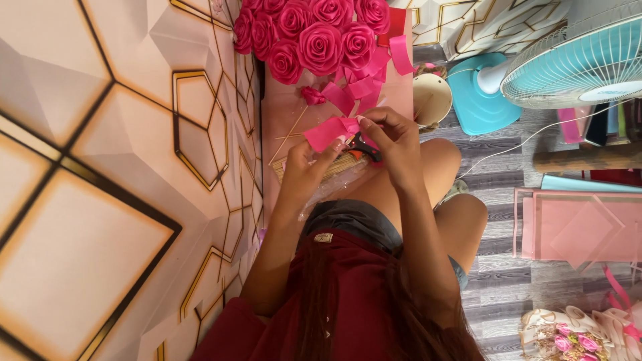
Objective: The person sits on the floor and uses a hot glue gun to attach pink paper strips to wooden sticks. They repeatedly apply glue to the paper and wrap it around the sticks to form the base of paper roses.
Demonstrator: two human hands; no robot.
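Note:
My left hand (pixel 309 166) pinches a piece of bright pink ribbon (pixel 326 131) by its lower edge. My right hand (pixel 396 144) is closed over black scissors with orange on the handles (pixel 364 148), right against the ribbon. Both hands hover over my lap. Just beyond them lie more cut pink ribbon strips (pixel 361 87) and a small finished ribbon rose (pixel 311 95). Further away stands a bunch of pink ribbon roses (pixel 314 33). Under my hands lies a bundle of thin wooden sticks (pixel 338 167).
Loose sticks (pixel 289 137) lie on the pink mat. A round cream container (pixel 432 98) and a teal-based fan (pixel 568 60) stand to the right. Pink paper sheets (pixel 575 224) and a small bouquet (pixel 568 337) lie on the grey floor. A patterned wall panel (pixel 120 174) fills the left.

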